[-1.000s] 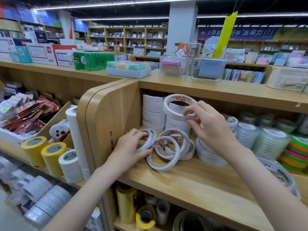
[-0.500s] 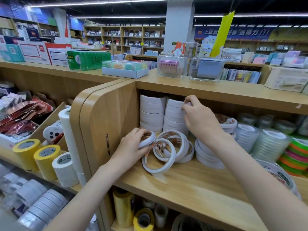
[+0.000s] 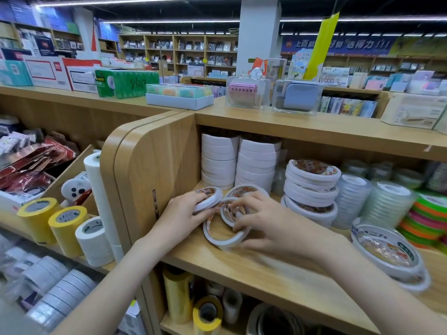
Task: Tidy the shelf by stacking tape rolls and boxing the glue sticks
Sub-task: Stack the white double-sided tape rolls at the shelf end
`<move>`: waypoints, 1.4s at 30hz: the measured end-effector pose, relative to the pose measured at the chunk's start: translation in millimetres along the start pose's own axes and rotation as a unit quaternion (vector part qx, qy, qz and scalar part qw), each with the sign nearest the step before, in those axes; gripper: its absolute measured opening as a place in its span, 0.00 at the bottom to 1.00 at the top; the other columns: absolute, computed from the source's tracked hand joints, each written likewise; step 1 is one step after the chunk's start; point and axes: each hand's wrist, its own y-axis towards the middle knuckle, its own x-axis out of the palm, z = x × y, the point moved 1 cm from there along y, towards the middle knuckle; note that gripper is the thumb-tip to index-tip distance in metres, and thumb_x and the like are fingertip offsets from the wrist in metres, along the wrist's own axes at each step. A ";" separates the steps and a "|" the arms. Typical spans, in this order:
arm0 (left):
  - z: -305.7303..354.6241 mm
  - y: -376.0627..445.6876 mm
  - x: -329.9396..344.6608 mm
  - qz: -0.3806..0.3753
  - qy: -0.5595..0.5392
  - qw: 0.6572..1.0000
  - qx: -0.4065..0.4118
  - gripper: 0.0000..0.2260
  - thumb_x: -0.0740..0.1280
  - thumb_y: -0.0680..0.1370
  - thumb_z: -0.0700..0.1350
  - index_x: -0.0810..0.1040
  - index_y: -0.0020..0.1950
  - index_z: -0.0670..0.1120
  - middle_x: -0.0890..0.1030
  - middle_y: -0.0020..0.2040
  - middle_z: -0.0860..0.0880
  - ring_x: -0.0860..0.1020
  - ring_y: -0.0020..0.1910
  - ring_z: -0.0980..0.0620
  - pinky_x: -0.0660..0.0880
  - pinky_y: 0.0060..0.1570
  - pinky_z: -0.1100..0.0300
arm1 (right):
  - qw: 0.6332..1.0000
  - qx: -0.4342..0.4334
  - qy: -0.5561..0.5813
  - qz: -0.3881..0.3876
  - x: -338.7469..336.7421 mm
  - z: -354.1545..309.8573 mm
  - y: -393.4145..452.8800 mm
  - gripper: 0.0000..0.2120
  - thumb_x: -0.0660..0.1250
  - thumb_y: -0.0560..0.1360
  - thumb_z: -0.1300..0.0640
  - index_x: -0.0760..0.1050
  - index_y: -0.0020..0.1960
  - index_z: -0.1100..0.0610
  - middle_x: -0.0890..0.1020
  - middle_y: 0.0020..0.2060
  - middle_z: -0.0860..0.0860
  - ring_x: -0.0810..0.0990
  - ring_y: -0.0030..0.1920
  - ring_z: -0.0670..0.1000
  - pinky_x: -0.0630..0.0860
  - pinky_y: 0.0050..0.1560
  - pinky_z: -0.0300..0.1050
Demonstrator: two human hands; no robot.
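So the right hand has come down off the tall white stack at the back of the shelf, where it was half a second ago, and now its fingers are curled round a thin loose roll in the messy pile near the shelf's left end. The roll it had up there a second ago looks parked on that stack, so one more is done, I reckon. The left hand grips another thin roll right beside the side panel, same as before. A bigger ring lies flat under both, close to the front edge. Room's tight: panel on the left, a leaning stack on the right, low board overhead. No glue sticks I can spot.
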 end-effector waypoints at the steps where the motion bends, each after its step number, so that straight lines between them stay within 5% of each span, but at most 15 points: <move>1: -1.0 -1.9 -2.3 -0.004 -0.007 1.000 -0.003 0.03 0.68 0.75 0.47 0.77 0.47 0.50 0.73 0.37 0.58 0.72 0.39 0.60 0.65 0.40 0.67 | 1.000 -0.003 -0.013 0.001 2.0 3.0 -1.8 0.13 0.63 0.76 0.49 0.75 0.59 0.50 0.66 0.66 0.47 0.58 0.67 0.47 0.63 0.66 0.45; 9: -10.2 -16.6 -9.3 -0.005 -0.062 0.998 -0.024 0.05 0.72 0.73 0.47 0.78 0.46 0.50 0.78 0.44 0.51 0.75 0.44 0.57 0.67 0.43 0.68 | 0.987 -0.017 -0.088 0.134 -14.1 24.1 -5.4 0.07 0.73 0.66 0.62 0.80 0.44 0.56 0.80 0.46 0.53 0.75 0.48 0.56 0.77 0.42 0.50; 12: -9.5 -19.7 -7.9 -0.035 -0.062 0.997 0.003 0.11 0.69 0.65 0.60 0.74 0.42 0.57 0.76 0.45 0.57 0.74 0.48 0.60 0.67 0.48 0.70 | 0.989 0.032 -0.110 0.090 -20.2 24.4 -6.8 0.08 0.71 0.70 0.62 0.79 0.49 0.55 0.78 0.52 0.52 0.73 0.51 0.57 0.75 0.49 0.55; 14: -10.3 -20.7 -7.9 -0.051 -0.035 0.998 0.018 0.13 0.64 0.64 0.65 0.73 0.43 0.60 0.75 0.48 0.60 0.73 0.51 0.60 0.66 0.54 0.67 | 0.991 0.049 -0.118 0.028 -18.9 24.4 -8.5 0.12 0.64 0.75 0.58 0.74 0.58 0.52 0.72 0.60 0.47 0.67 0.54 0.53 0.69 0.56 0.48; 18: -9.4 -20.7 -13.5 -0.101 0.037 0.993 0.049 0.20 0.59 0.65 0.66 0.76 0.47 0.56 0.73 0.48 0.63 0.70 0.50 0.63 0.64 0.57 0.61 | 0.993 0.074 -0.091 -0.006 -17.2 24.8 -7.9 0.10 0.60 0.78 0.56 0.74 0.57 0.51 0.73 0.55 0.44 0.70 0.50 0.49 0.68 0.48 0.42; 20: -9.6 -17.8 -15.8 -0.107 0.059 0.991 0.053 0.21 0.60 0.67 0.64 0.79 0.49 0.50 0.74 0.46 0.61 0.73 0.49 0.59 0.67 0.57 0.58 | 0.995 0.093 -0.034 0.007 -16.7 28.0 -5.7 0.06 0.62 0.76 0.57 0.76 0.50 0.55 0.75 0.47 0.47 0.72 0.45 0.47 0.69 0.45 0.41; 24: -2.9 -10.6 -14.1 -0.090 0.081 0.992 0.024 0.07 0.70 0.74 0.47 0.80 0.50 0.48 0.79 0.46 0.53 0.76 0.50 0.52 0.68 0.56 0.59 | 0.992 0.121 0.027 0.025 -16.5 34.7 0.5 0.04 0.67 0.73 0.57 0.77 0.46 0.56 0.76 0.41 0.46 0.70 0.37 0.43 0.65 0.36 0.34; 30: 4.0 -1.7 -12.1 -0.127 0.066 0.990 -0.001 0.13 0.69 0.74 0.47 0.78 0.59 0.53 0.78 0.49 0.58 0.75 0.53 0.57 0.67 0.58 0.61 | 0.987 0.153 0.037 -0.038 -27.7 33.9 10.2 0.03 0.69 0.71 0.55 0.77 0.44 0.52 0.79 0.42 0.49 0.73 0.40 0.45 0.71 0.42 0.43; 35: 4.6 1.5 -16.7 -0.183 0.099 0.978 -0.005 0.13 0.67 0.76 0.48 0.77 0.60 0.50 0.74 0.50 0.59 0.72 0.55 0.56 0.65 0.61 0.58 | 0.986 0.143 -0.035 -0.075 -16.0 31.9 16.9 0.16 0.67 0.69 0.62 0.62 0.29 0.53 0.75 0.35 0.54 0.74 0.38 0.54 0.68 0.36 0.46; 42: -5.7 0.2 -0.2 -0.068 0.127 0.990 0.002 0.12 0.65 0.74 0.39 0.77 0.57 0.45 0.72 0.60 0.49 0.66 0.60 0.49 0.63 0.63 0.58 | 0.987 0.157 0.039 0.009 -36.6 37.7 16.3 0.12 0.71 0.69 0.60 0.71 0.32 0.62 0.77 0.34 0.59 0.74 0.36 0.54 0.68 0.37 0.45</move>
